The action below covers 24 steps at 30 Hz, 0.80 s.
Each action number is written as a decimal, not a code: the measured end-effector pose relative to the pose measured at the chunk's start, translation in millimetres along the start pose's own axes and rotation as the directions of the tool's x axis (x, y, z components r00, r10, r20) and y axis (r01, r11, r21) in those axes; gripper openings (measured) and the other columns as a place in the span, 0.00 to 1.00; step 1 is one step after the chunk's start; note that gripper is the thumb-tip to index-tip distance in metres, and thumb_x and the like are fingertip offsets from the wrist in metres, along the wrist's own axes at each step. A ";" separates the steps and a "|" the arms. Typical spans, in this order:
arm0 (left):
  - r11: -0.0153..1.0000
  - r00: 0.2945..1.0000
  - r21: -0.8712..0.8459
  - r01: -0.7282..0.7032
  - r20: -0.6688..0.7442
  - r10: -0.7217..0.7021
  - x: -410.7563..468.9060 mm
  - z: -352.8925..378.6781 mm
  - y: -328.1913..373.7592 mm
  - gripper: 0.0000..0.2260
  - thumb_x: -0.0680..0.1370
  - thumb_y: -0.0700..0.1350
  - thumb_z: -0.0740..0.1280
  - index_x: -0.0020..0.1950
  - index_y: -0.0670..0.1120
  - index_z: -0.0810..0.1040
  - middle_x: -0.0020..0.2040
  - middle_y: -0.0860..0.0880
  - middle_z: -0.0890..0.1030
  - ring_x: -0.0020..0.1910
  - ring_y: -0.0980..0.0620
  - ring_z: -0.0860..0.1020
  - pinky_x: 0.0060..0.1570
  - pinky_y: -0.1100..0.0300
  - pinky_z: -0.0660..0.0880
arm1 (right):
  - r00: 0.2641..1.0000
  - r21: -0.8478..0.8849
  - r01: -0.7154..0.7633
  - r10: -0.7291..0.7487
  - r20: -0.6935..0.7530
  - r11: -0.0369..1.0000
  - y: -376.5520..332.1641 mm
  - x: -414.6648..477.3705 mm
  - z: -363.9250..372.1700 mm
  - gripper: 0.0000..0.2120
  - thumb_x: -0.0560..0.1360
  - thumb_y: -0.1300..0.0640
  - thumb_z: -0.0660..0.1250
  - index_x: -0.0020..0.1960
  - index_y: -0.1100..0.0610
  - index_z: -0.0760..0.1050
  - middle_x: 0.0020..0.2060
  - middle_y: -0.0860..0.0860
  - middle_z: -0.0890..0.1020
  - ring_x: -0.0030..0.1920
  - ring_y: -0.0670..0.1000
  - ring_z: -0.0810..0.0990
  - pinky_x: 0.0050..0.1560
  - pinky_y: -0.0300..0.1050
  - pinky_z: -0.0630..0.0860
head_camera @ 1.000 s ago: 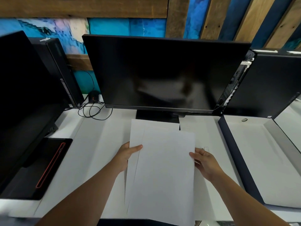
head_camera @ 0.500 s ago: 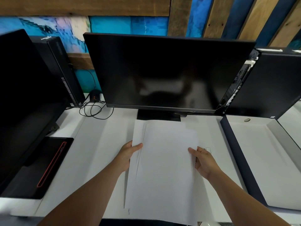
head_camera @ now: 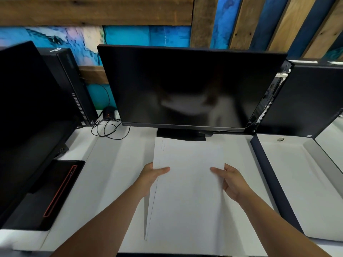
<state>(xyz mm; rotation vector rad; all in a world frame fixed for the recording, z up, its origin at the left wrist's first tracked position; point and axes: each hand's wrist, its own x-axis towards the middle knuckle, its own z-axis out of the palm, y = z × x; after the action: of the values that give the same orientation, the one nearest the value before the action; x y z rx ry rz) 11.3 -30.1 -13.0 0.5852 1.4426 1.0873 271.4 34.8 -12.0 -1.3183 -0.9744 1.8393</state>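
- Left hand point(head_camera: 151, 176) pinches sheets point(head_camera: 187, 191) at left edge, thumb on top.
- Right hand point(head_camera: 232, 179) pinches right edge (other fingers hidden beneath).
- Monitor point(head_camera: 185, 86) behind.

The thin white sheets of paper point(head_camera: 187, 191) at the centre look smooth and matt, with no sheen. Under them the white rectangular table top point(head_camera: 115, 164) is just as matt and even. At 12 o'clock the wide black flat monitor point(head_camera: 185, 86) has a glossy screen that gives blurred reflections, within a dull plastic frame. Above it, the brown wooden wall planks point(head_camera: 92, 12) show rough, knotted grain. At 8 o'clock the flat black pad with an orange rim point(head_camera: 46, 197) has a faint satin shine.
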 end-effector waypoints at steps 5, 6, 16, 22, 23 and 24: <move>0.997 0.998 -0.034 -0.063 -0.023 0.062 -6.3 9.3 21.6 0.06 0.74 0.38 0.70 0.50 0.44 0.82 0.45 0.49 0.84 0.45 0.50 0.82 0.48 0.57 0.78 | 0.997 -0.094 0.071 -0.068 0.033 0.993 -27.4 -12.9 12.2 0.13 0.69 0.63 0.72 0.53 0.64 0.80 0.49 0.59 0.85 0.48 0.59 0.84 0.51 0.50 0.80; 0.996 0.997 -0.050 -0.076 -0.027 0.075 -7.7 10.9 28.2 0.05 0.75 0.37 0.70 0.48 0.45 0.82 0.43 0.49 0.84 0.44 0.49 0.82 0.49 0.56 0.78 | 0.996 -0.084 0.086 -0.084 0.035 0.993 -33.4 -14.4 14.4 0.13 0.69 0.63 0.73 0.53 0.64 0.80 0.49 0.59 0.85 0.49 0.59 0.84 0.53 0.52 0.79; 0.938 0.939 -0.084 -0.337 0.041 0.341 -37.1 13.8 79.0 0.15 0.66 0.44 0.74 0.52 0.43 0.83 0.47 0.46 0.86 0.48 0.45 0.84 0.49 0.54 0.78 | 0.943 0.017 0.303 -0.303 0.138 0.953 -82.2 -41.0 34.7 0.16 0.67 0.61 0.73 0.55 0.61 0.80 0.53 0.57 0.84 0.53 0.58 0.83 0.57 0.53 0.76; 0.917 0.918 -0.126 -0.378 0.076 0.389 -54.5 11.7 82.0 0.10 0.65 0.41 0.73 0.46 0.45 0.82 0.41 0.49 0.86 0.45 0.45 0.83 0.42 0.59 0.80 | 0.926 0.021 0.354 -0.353 0.134 0.935 -82.8 -50.6 37.1 0.19 0.64 0.61 0.74 0.55 0.62 0.80 0.53 0.59 0.84 0.54 0.60 0.82 0.57 0.55 0.76; 0.919 0.921 -0.119 -0.375 0.068 0.385 -55.5 11.9 78.5 0.08 0.66 0.39 0.74 0.44 0.45 0.81 0.38 0.50 0.86 0.43 0.47 0.83 0.39 0.62 0.80 | 0.925 0.014 0.355 -0.353 0.138 0.935 -80.4 -52.3 37.0 0.19 0.65 0.60 0.74 0.55 0.62 0.80 0.52 0.59 0.84 0.54 0.60 0.82 0.58 0.55 0.77; 0.922 0.924 -0.115 -0.369 0.059 0.377 -58.1 13.1 75.9 0.08 0.66 0.38 0.74 0.43 0.45 0.81 0.37 0.51 0.86 0.43 0.47 0.83 0.37 0.63 0.79 | 0.924 0.006 0.358 -0.355 0.142 0.934 -77.5 -53.7 36.9 0.18 0.65 0.61 0.74 0.54 0.61 0.81 0.52 0.59 0.84 0.54 0.60 0.82 0.57 0.55 0.77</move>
<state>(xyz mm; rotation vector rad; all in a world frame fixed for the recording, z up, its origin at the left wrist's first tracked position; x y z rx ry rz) 17.6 -42.4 82.5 0.8447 1.2244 1.4105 257.7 21.3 87.4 -0.9534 -1.2210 1.6576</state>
